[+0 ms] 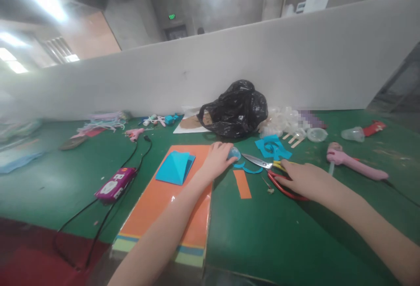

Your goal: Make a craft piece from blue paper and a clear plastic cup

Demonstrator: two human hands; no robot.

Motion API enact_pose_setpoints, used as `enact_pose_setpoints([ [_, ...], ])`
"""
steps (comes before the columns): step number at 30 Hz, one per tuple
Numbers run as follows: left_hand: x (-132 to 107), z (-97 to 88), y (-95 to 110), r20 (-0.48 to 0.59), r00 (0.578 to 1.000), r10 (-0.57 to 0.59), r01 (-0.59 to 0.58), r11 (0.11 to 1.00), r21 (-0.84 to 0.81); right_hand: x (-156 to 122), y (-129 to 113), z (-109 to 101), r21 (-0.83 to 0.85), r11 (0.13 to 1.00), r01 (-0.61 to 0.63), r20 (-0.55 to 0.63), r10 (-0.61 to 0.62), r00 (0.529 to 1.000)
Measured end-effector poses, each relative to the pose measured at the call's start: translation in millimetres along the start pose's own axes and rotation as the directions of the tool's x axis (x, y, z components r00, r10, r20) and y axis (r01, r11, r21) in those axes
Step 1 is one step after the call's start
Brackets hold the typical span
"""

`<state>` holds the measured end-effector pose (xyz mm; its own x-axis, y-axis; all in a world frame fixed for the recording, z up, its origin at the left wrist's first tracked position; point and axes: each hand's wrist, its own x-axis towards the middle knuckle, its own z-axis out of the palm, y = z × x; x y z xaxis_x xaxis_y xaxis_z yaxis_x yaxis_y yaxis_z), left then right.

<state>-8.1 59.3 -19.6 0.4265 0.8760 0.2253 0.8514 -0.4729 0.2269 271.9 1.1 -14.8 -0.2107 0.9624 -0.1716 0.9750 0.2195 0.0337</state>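
Note:
My left hand (217, 160) reaches over the top right of the orange sheets, its fingers and thumb closed around a small clear plastic cup (235, 154) that looks blue inside. To its right, my right hand (300, 176) grips scissors (259, 161) with one yellow and one red handle. The blades point left toward the cup, low over the table. Curved blue paper strips (252, 170) lie just below the blades, beside an orange paper strip (242, 184). Behind the scissors is a cut blue paper scrap (274, 147). A folded blue paper (175, 168) rests on the orange sheets (157, 209).
A black plastic bag (241, 109) stands at the back near clear cups (316, 135) and wooden sticks (297, 140). A pink glue gun (357, 165) lies right. Left are a purple box (116, 184) with black cables and another pink glue gun (134, 134). A white partition (157, 76) stands behind.

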Motion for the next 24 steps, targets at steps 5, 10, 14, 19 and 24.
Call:
enact_pose_setpoints([
  [5,-1,-2.8,1,-0.061,0.998,0.01,-0.013,0.999,-0.042,2,2,5,0.032,0.999,-0.01,-0.03,0.011,0.999],
  [10,0,-3.8,-1,-0.19,0.978,0.084,-0.104,0.99,-0.096,2,2,4,0.007,1.0,-0.004,-0.036,0.004,0.999],
  [14,0,-3.4,0,-0.251,0.951,0.18,-0.208,0.974,-0.086,2,3,5,0.017,1.0,0.009,-0.063,-0.008,0.998],
  [19,-2,-6.8,6,-0.244,0.935,0.257,-0.275,0.96,-0.046,1,4,6,0.031,0.999,0.009,-0.07,-0.006,0.998],
  [24,-5,-12.0,12,-0.204,0.945,0.256,-0.266,0.964,-0.024,0,3,3,0.037,0.999,0.009,-0.057,-0.007,0.998],
])
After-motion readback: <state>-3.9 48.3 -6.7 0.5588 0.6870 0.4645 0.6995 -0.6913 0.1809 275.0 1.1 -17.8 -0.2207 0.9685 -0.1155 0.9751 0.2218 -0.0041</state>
